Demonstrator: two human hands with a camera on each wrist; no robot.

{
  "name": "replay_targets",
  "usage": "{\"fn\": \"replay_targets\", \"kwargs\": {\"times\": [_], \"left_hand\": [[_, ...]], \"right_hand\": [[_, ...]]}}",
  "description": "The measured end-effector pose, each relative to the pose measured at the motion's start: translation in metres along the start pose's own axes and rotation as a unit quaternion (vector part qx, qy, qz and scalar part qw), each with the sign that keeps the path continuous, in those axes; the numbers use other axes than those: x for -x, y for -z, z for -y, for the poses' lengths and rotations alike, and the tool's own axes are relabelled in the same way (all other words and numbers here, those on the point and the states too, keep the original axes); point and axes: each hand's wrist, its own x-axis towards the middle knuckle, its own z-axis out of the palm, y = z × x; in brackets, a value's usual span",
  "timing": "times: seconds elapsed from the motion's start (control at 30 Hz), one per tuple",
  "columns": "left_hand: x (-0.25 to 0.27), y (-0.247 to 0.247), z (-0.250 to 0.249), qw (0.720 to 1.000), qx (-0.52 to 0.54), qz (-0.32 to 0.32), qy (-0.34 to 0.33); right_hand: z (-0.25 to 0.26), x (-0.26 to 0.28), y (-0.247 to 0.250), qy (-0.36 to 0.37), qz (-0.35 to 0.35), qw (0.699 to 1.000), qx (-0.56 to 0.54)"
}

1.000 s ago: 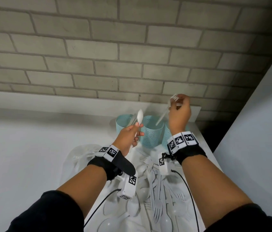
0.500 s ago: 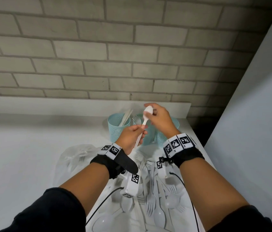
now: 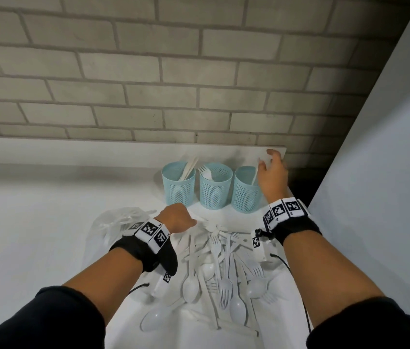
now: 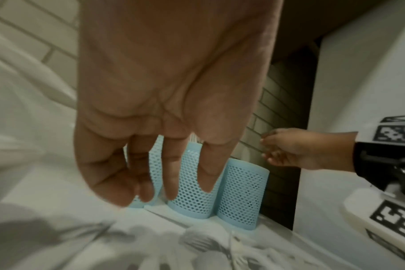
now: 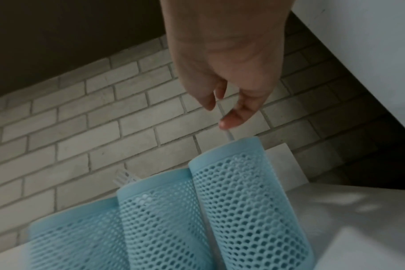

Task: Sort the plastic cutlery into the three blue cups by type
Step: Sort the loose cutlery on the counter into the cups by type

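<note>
Three cups point(image 3: 214, 188) stand in a row behind the cutlery pile point(image 3: 217, 263).

Spoon point(image 3: 254, 176) now from left hand point(image 3: 177, 217) into right cup point(image 3: 245, 190), right hand point(image 3: 273, 176) above.

The three blue cups point(image 3: 215, 188) are standing touching in a row just before the brick wall point(image 3: 198, 84), a white panel point(image 3: 387, 147) is closing off the right, and the cutlery pile point(image 3: 221, 260) is crowding the counter point(image 3: 35, 222) in front.

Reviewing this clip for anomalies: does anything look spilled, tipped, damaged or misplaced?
Nothing stands out. The three blue cups stand upright in a row; the unsorted cutlery pile lies loose on the counter, as expected mid-sort.
</note>
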Motion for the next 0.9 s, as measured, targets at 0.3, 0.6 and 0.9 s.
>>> {"fn": "replay_targets", "kwargs": {"times": [0.3,0.6,0.9], "left_hand": [[0.04,-0.015,0.001,0.989,-0.13,0.022,0.064],[0.043,-0.036,-0.006,0.992,-0.057,0.007,0.112],[0.03,-0.041,-0.018,0.994,0.071,0.025,0.075]], "right_hand": [[0.038,0.05,0.028,-0.024,0.566,0.791,0.232],[-0.009,0.097,0.013,0.016,0.44,0.808,0.391],[-0.001,0.115,-0.01,-0.024,0.446,0.868,0.214]]}}
